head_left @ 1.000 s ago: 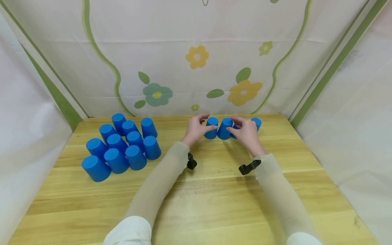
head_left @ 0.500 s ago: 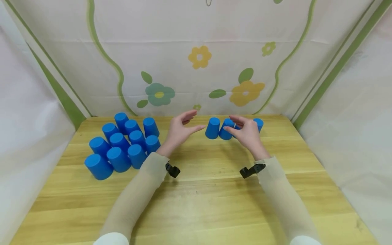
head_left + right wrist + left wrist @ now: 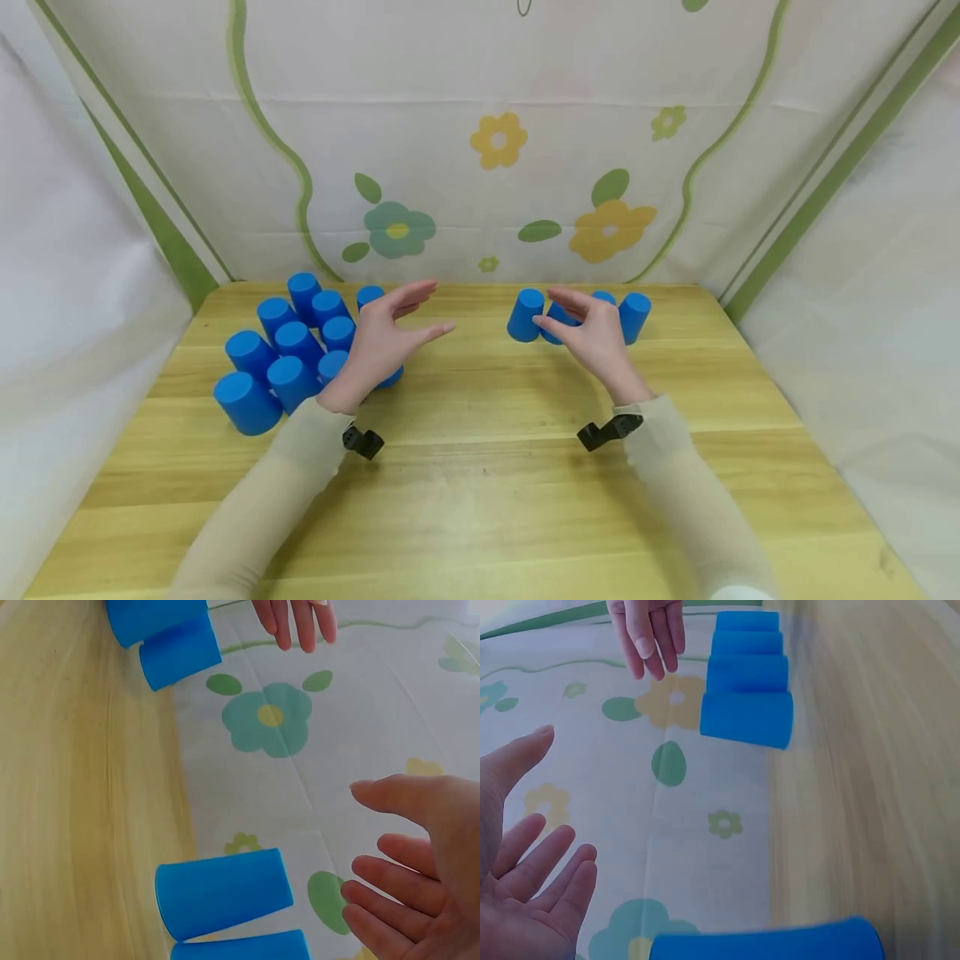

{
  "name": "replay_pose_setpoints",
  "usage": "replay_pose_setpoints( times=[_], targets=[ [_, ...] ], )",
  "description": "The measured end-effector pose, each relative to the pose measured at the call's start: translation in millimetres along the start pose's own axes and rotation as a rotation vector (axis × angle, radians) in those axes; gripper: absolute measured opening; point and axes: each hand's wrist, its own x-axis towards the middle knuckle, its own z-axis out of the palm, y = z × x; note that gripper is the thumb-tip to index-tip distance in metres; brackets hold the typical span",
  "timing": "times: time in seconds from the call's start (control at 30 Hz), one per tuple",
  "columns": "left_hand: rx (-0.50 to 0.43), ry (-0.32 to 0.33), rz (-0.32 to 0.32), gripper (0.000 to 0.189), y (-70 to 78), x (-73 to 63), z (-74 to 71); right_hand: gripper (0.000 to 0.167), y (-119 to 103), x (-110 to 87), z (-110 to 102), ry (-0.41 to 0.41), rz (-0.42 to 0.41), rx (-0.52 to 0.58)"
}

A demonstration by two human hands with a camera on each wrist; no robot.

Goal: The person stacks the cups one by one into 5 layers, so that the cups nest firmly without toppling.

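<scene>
My left hand [image 3: 390, 342] is open in the air, overlapping the right side of a group of upside-down blue cups [image 3: 248, 406] in the head view. Nothing is between its thumb and fingers. Farther right, my right hand [image 3: 592, 333] hovers over a row of several more upturned blue cups, fingers spread and holding nothing. Its thumb overlaps the row's leftmost cup [image 3: 527, 315] in the head view, while the right wrist view shows the fingers [image 3: 394, 889] apart from that cup [image 3: 225, 892]. One cup [image 3: 772, 943] shows at the bottom of the left wrist view.
The cups stand on a wooden table [image 3: 480, 500], both sets towards its back edge. Behind it hangs a pale curtain [image 3: 420, 133] printed with flowers, and white fabric walls [image 3: 885, 292] close in the sides.
My left hand has left the leftmost cup of the row and swung left to the cup group. The right hand has come off the row's second cup and shifted slightly left. The cups stay put.
</scene>
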Motion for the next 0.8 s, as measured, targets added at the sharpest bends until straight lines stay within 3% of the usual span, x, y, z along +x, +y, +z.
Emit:
replay_pose_setpoints(
  times=[0.33, 0.6, 0.8],
  targets=[
    [0.07, 0.016, -0.02, 0.064, -8.9, -32.2, -34.5, 0.058, -3.7, -4.2, 18.6, -0.052, -0.002, 0.06],
    [0.107, 0.049, -0.096, 0.065, -3.1, -59.1, -62.2, 0.061, -12.9, -8.3, 32.9, -0.109, 0.008, 0.075],
    [0.16, 0.083, -0.139, 0.064, -4.0, -78.9, -73.4, 0.06, -18.5, -9.9, 47.1, -0.135, 0.012, 0.067]
  ],
)
